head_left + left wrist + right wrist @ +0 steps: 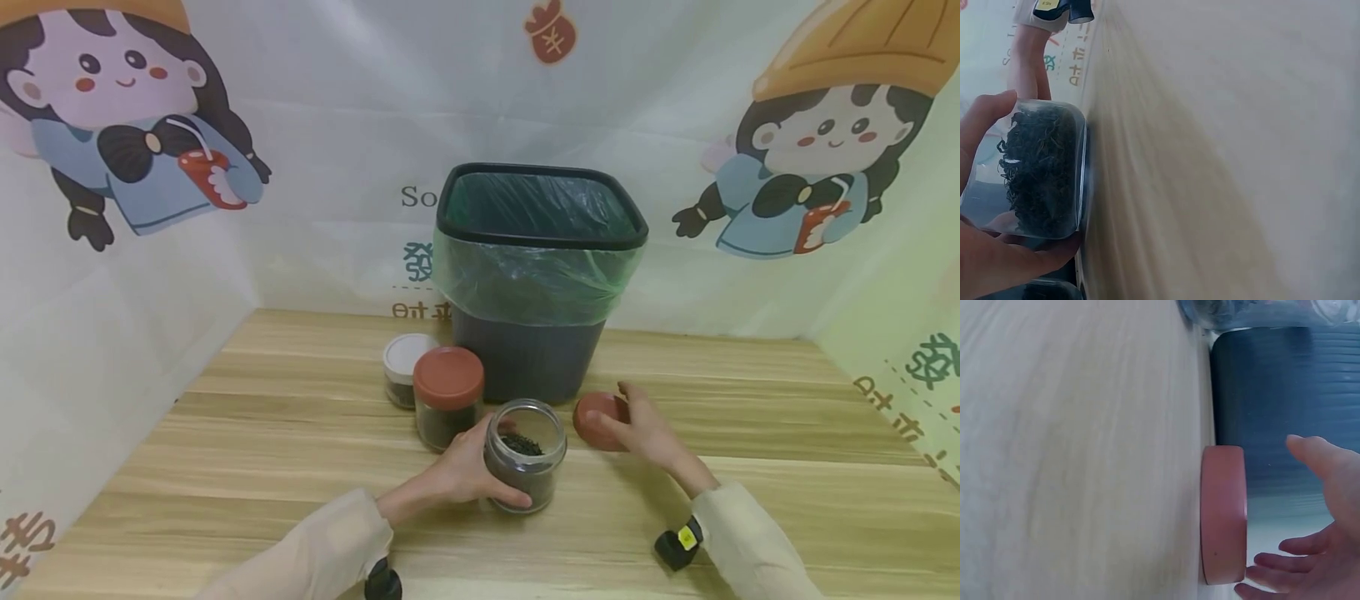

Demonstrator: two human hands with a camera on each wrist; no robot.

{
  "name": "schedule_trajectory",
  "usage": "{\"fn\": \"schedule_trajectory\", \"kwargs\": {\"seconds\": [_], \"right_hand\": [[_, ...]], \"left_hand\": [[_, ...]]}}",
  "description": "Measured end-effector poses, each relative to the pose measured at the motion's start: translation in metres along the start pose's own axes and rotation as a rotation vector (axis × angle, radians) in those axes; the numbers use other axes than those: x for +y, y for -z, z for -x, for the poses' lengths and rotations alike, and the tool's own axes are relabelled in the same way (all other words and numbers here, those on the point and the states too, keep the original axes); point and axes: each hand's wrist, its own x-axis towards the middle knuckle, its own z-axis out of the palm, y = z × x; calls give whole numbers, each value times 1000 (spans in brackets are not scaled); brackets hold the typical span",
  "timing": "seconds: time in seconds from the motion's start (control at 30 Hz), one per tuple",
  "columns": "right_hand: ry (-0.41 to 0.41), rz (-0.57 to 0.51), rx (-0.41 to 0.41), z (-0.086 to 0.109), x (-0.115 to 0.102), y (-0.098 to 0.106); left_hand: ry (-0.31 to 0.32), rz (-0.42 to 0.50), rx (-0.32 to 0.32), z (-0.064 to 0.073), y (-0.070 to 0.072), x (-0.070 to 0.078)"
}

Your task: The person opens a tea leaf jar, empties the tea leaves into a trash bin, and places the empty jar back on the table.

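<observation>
My left hand [467, 468] grips a clear, lidless jar [534, 483] that stands upright on the table. Its thumb crosses the near side, and the other fingers reach around behind. Dark, curly dried leaves [1041, 169] fill the lower part of that jar. To its right, a reddish-brown lid [591, 435] lies flat on the tabletop. Over this lid is my right hand [651, 432], thumb and fingers spread. In the right wrist view the fingertips are close to the lid's top edge; whether they touch it I cannot tell.
Left of the held jar stands a jar with a reddish-brown lid [448, 379], and behind it a white-lidded jar [408, 352]. A dark bin [525, 358] with a green liner rises just behind the jars and the loose lid. A printed cloth [337, 167] hangs around the wooden table [262, 433].
</observation>
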Motion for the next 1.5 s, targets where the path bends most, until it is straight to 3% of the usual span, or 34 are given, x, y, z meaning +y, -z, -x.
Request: {"fn": "schedule_trajectory", "kwargs": {"seconds": [0.2, 0.37, 0.53, 0.67, 0.77, 1.07, 1.17, 1.2, 1.3, 1.4, 1.43, 1.5], "right_hand": [[35, -22, 46, 1, 0, 6], [28, -46, 63, 0, 2, 10], [43, -97, 91, -2, -2, 16], [34, -164, 98, -5, -11, 27], [41, -178, 120, -10, -20, 37], [75, -265, 204, -31, -47, 76], [61, -334, 235, -43, -48, 87], [87, -415, 223, -57, -31, 88], [44, -481, 212, -67, -34, 99], [18, -486, 188, -69, -49, 110], [-23, -424, 194, -58, -72, 115], [-30, -400, 181, -58, -84, 121]], "left_hand": [[45, 21, 32, 2, 3, 4], [78, 62, 67, 4, 11, 17], [25, 132, 110, 5, 26, 32], [-65, 228, 145, 4, 44, 43], [-97, 262, 182, 3, 60, 48], [6, 291, 265, 4, 109, 59], [33, 284, 304, 2, 124, 61], [37, 282, 320, 1, 129, 62], [36, 270, 358, -2, 145, 66], [30, 263, 379, -8, 159, 68], [27, 257, 383, -9, 164, 70], [26, 235, 404, -13, 172, 72]]}}
